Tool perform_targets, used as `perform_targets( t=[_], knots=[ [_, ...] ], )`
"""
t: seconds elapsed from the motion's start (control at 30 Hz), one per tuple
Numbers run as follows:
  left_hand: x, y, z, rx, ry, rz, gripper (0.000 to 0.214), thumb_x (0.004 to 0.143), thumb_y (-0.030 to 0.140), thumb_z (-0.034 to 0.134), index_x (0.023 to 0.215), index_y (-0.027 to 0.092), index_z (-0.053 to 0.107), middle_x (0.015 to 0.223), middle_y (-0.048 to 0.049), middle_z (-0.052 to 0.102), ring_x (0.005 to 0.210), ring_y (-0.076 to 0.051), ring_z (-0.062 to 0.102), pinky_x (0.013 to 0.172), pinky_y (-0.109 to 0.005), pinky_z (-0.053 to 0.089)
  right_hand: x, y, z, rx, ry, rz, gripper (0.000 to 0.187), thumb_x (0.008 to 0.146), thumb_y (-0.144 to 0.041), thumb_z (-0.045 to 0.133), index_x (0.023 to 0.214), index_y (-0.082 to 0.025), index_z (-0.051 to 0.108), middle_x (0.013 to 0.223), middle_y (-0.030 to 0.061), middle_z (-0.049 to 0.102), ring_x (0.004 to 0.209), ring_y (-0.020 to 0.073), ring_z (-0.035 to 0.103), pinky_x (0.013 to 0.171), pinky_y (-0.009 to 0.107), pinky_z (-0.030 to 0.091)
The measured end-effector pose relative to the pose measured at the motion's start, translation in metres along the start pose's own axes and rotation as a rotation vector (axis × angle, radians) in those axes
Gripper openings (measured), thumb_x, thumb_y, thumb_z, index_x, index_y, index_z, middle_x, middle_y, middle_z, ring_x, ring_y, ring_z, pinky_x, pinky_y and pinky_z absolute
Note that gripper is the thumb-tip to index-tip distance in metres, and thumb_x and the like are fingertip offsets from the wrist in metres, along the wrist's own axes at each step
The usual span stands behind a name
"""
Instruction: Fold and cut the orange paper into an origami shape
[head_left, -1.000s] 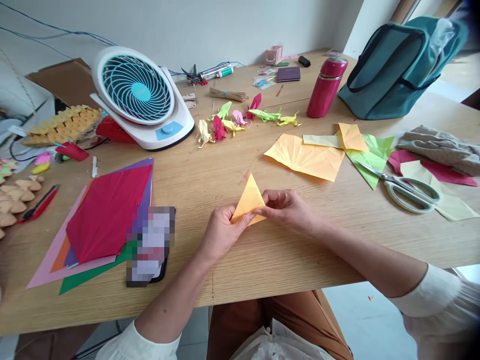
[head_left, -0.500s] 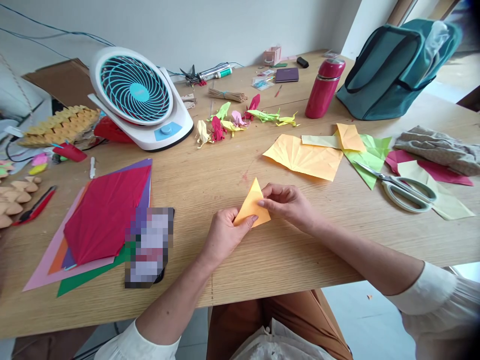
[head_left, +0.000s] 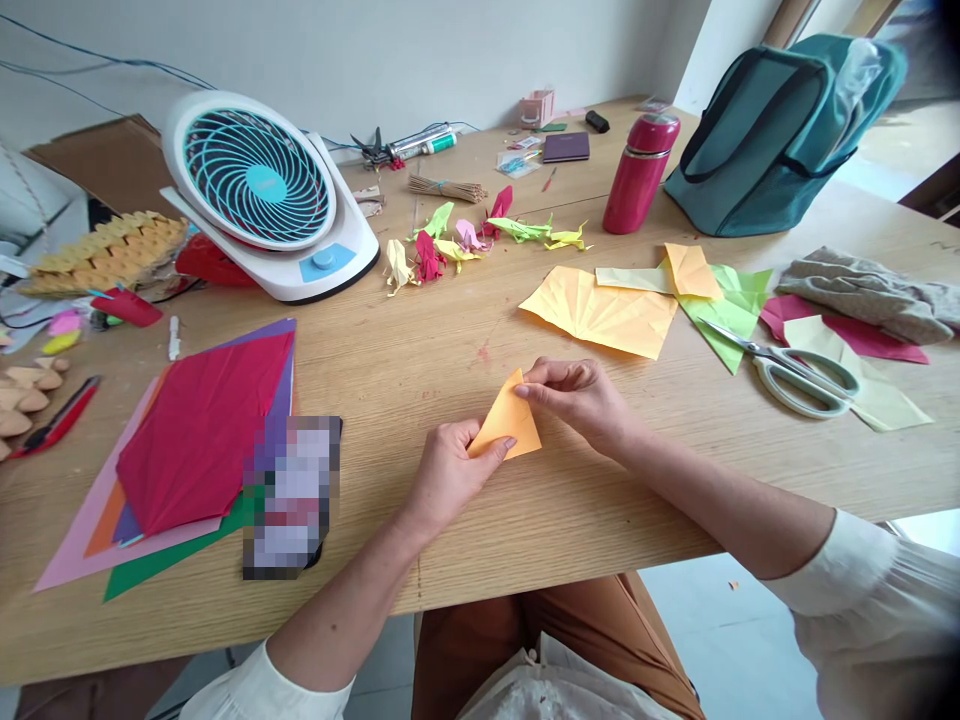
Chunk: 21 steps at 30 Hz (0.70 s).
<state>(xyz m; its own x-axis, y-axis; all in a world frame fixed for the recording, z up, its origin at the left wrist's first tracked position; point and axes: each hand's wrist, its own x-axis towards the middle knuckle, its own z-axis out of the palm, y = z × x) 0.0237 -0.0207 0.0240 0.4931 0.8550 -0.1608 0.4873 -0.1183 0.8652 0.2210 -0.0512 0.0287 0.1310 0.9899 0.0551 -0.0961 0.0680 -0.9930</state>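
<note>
A small folded orange paper [head_left: 508, 418] lies low over the wooden table [head_left: 465, 520], held from both sides. My left hand [head_left: 448, 472] pinches its lower left corner between thumb and fingers. My right hand [head_left: 579, 395] pinches the top right edge with its fingertips pressed together. A larger creased orange sheet [head_left: 604, 312] lies flat beyond my right hand.
A white and teal fan [head_left: 264, 195] stands at the back left. A stack of coloured paper [head_left: 187, 430] lies left, scissors [head_left: 795, 368] on paper scraps right. Several small folded paper figures [head_left: 465, 245], a red bottle [head_left: 636, 175] and a teal bag [head_left: 772, 125] sit behind.
The upright triangle of orange paper has been tipped down and turned flatter toward the table. My right hand has shifted to its upper edge; my left hand keeps its pinch.
</note>
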Motion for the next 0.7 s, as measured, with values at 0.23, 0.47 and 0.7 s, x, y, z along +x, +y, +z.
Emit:
perform_targets(
  t=[0.23,0.47,0.7],
  knots=[
    [0.0,0.0,0.002,-0.028,-0.007,-0.022,0.038,0.078,0.051,0.066,0.066,0.015,0.06,0.062,0.0022,0.049,0.06,-0.011,0.041,0.054,-0.024,0.029,-0.001,0.001,0.001,0.016,-0.118,0.064,0.039,0.072,-0.055,0.084,0.088,-0.021,0.074,0.085,0.0019,0.069,0.074,0.015,0.059,0.067,0.029,0.048],
    [-0.001,0.001,0.002,0.017,-0.013,0.018,0.035,0.08,0.047,0.066,0.065,0.016,0.058,0.059,0.0036,0.046,0.057,-0.01,0.039,0.053,-0.023,0.028,-0.002,0.006,0.006,-0.085,-0.113,-0.013,0.035,0.077,-0.053,0.081,0.071,-0.019,0.076,0.076,0.0025,0.065,0.071,0.0153,0.057,0.063,0.03,0.045],
    [0.001,-0.001,0.001,-0.026,-0.001,-0.006,0.037,0.076,0.045,0.07,0.058,0.016,0.056,0.057,0.0032,0.049,0.056,-0.01,0.042,0.051,-0.023,0.028,0.008,-0.007,-0.016,-0.028,0.132,-0.031,0.032,0.077,-0.055,0.081,0.085,-0.024,0.081,0.083,0.0037,0.069,0.076,0.0155,0.056,0.069,0.03,0.046]
  ],
)
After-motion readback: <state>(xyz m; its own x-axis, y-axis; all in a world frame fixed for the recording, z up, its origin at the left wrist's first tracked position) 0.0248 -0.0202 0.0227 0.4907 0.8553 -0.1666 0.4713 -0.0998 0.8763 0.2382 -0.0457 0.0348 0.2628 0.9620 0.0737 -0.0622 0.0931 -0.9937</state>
